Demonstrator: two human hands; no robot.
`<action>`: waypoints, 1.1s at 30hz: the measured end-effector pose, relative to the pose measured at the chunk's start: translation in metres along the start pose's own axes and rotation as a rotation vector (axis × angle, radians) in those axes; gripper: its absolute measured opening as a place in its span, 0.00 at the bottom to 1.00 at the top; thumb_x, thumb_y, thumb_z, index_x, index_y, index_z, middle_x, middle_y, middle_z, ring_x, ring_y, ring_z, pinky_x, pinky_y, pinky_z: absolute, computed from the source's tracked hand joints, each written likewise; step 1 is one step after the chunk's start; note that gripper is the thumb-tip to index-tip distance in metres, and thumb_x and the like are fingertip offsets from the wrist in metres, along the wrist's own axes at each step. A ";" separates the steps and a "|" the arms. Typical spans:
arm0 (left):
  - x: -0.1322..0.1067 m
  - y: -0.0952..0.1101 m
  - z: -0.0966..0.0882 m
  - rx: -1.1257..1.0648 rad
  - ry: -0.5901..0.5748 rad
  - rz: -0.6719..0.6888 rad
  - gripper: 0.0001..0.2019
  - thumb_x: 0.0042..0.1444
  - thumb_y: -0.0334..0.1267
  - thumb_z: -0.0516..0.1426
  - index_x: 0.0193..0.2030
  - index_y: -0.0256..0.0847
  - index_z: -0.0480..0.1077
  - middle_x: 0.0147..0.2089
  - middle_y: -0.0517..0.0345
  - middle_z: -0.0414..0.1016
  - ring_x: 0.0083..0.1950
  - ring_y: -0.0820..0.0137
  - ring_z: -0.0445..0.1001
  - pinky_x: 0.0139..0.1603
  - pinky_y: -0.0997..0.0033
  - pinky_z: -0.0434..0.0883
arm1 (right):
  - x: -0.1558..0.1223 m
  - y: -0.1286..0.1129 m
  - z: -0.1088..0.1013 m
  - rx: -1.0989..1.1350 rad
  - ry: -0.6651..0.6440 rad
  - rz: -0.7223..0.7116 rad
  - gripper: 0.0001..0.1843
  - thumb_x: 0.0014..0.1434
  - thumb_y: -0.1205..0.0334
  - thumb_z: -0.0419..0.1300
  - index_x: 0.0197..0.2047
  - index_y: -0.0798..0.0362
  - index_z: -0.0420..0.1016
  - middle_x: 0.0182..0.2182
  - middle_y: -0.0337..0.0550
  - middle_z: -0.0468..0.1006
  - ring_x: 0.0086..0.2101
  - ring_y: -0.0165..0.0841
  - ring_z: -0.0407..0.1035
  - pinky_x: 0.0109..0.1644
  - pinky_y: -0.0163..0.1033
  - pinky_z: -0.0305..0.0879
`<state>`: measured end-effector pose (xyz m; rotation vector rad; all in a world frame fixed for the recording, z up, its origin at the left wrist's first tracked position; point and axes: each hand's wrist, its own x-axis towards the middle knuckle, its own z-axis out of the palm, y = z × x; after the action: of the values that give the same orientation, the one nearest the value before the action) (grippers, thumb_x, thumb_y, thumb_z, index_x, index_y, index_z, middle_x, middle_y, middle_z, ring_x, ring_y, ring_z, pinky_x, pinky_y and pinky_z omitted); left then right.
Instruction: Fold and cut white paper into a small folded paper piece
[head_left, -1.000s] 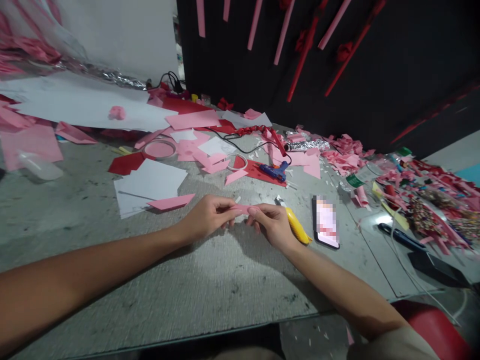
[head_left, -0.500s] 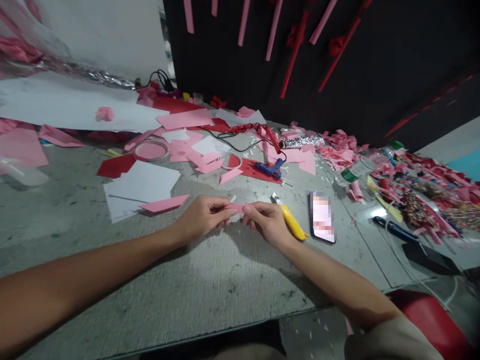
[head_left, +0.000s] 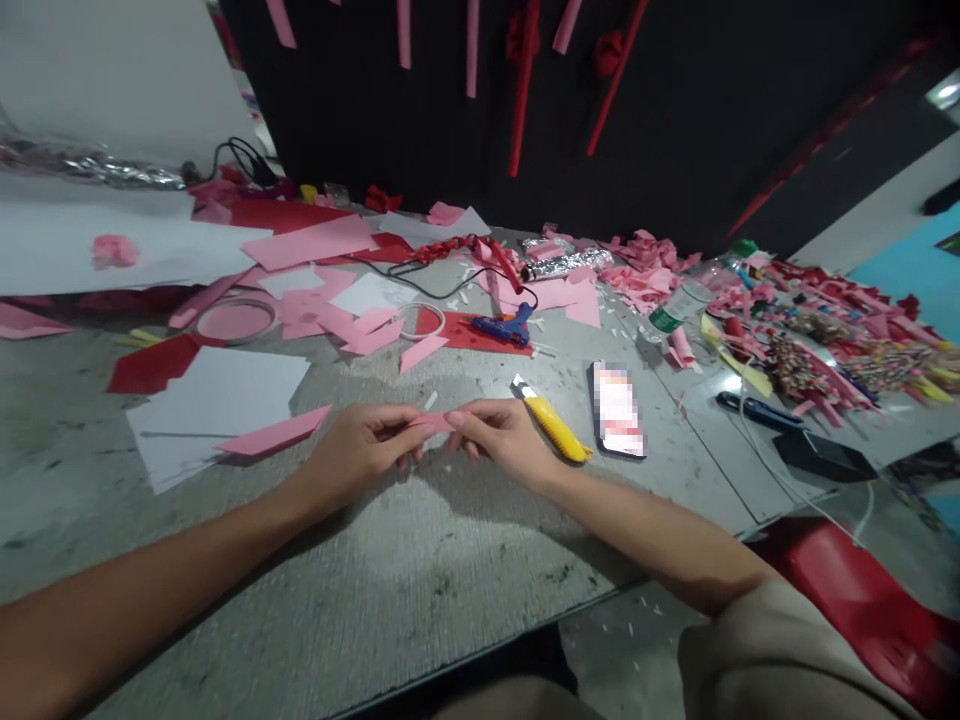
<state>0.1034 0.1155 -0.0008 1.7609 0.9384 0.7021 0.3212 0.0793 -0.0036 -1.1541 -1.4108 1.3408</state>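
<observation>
A small strip of pink paper (head_left: 432, 421) is pinched between my two hands above the table. My left hand (head_left: 367, 445) grips its left end between thumb and fingers. At the other end, my right hand (head_left: 499, 437) has its thumb pressed on top. Parts of the strip are covered by my fingers. Just right of my right hand lies a yellow utility knife (head_left: 555, 428) with its blade out. A folded pink paper piece (head_left: 277, 432) rests on white sheets (head_left: 217, 400) to the left of my left hand.
A phone (head_left: 619, 410) lies right of the knife. Behind my hands are a blue glue gun (head_left: 504, 325) with a cord, a tape roll (head_left: 422, 321) and red and pink paper. A plastic bottle (head_left: 679, 308) and heaped scraps (head_left: 645, 272) fill the far right.
My view has turned to the right, so things on the table appear further left. Both hands keep their pinch on the pink paper strip, with only slight finger movement.
</observation>
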 end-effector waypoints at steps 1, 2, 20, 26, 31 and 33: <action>0.000 0.001 0.000 0.005 0.003 -0.003 0.16 0.64 0.49 0.61 0.29 0.42 0.78 0.24 0.61 0.76 0.25 0.74 0.71 0.28 0.76 0.67 | 0.000 -0.001 0.000 0.007 -0.008 0.002 0.27 0.63 0.35 0.67 0.29 0.52 0.82 0.21 0.36 0.74 0.21 0.26 0.62 0.25 0.34 0.58; 0.000 0.002 0.000 0.006 0.003 -0.003 0.16 0.64 0.49 0.61 0.29 0.42 0.78 0.24 0.61 0.76 0.25 0.73 0.71 0.28 0.76 0.68 | 0.000 -0.001 0.000 0.014 -0.014 0.001 0.27 0.63 0.35 0.67 0.29 0.51 0.82 0.20 0.36 0.74 0.21 0.27 0.62 0.25 0.34 0.58; -0.001 0.004 -0.001 -0.013 0.029 0.026 0.22 0.68 0.51 0.57 0.26 0.42 0.76 0.24 0.59 0.77 0.26 0.72 0.72 0.30 0.74 0.70 | 0.001 0.003 -0.001 0.008 -0.021 -0.023 0.27 0.63 0.36 0.67 0.27 0.51 0.82 0.19 0.36 0.72 0.20 0.27 0.62 0.26 0.35 0.59; 0.001 0.000 -0.001 0.055 0.071 0.028 0.23 0.69 0.50 0.56 0.25 0.42 0.75 0.22 0.61 0.74 0.25 0.73 0.71 0.31 0.74 0.66 | 0.000 0.000 0.000 0.013 -0.028 0.002 0.27 0.63 0.36 0.67 0.28 0.52 0.82 0.20 0.36 0.73 0.21 0.26 0.62 0.26 0.35 0.59; 0.000 0.000 -0.001 0.032 0.081 0.003 0.23 0.69 0.50 0.57 0.25 0.42 0.76 0.22 0.61 0.74 0.25 0.74 0.71 0.31 0.75 0.66 | 0.001 0.002 -0.001 0.013 -0.027 -0.019 0.30 0.64 0.34 0.66 0.27 0.52 0.81 0.19 0.35 0.71 0.20 0.27 0.62 0.26 0.35 0.58; 0.000 0.000 -0.001 0.003 0.077 -0.003 0.22 0.69 0.50 0.57 0.26 0.42 0.77 0.24 0.61 0.75 0.26 0.74 0.71 0.32 0.74 0.67 | 0.001 0.001 -0.001 0.023 -0.023 -0.031 0.30 0.64 0.33 0.66 0.27 0.53 0.82 0.18 0.35 0.71 0.20 0.26 0.61 0.25 0.35 0.58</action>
<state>0.1021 0.1157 -0.0006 1.7451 0.9937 0.7717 0.3221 0.0807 -0.0048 -1.1006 -1.4211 1.3494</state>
